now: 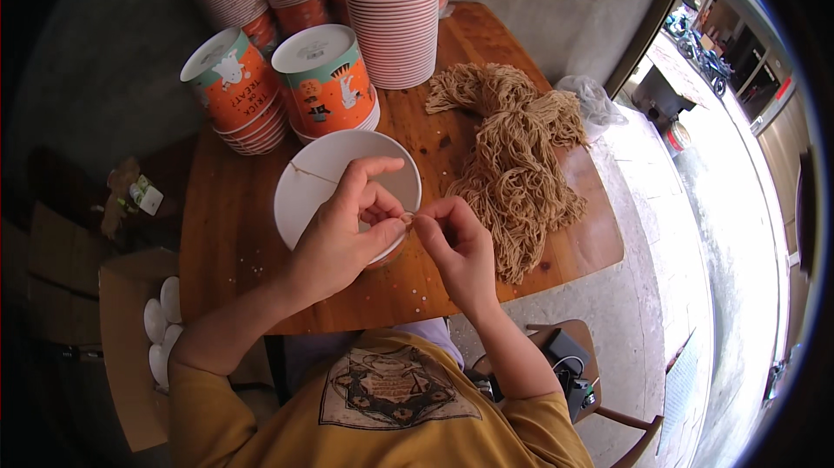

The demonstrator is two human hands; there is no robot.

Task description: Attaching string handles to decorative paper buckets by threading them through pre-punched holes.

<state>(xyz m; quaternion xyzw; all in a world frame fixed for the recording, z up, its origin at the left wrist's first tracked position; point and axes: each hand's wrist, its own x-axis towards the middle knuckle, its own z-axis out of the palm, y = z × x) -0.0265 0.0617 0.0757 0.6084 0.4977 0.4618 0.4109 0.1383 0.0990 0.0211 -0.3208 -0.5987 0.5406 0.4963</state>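
Observation:
A paper bucket, white inside, stands with its mouth up near the table's front edge. A thin tan cord runs across its opening from a point on the far left wall toward my left hand. That hand pinches the cord between thumb and fingertips at the bucket's right rim, its index finger raised. Right beside it, my right hand pinches at the same spot, fingertips almost touching the left thumb. The cord's end there is mostly hidden by my fingers. A big bundle of tan cords lies right of my right hand.
Two short upside-down stacks of orange buckets stand behind the bucket, with a tall stack farther back. A clear plastic bag lies by the cords. Left below is a cardboard box holding white round pieces; a chair stands lower right.

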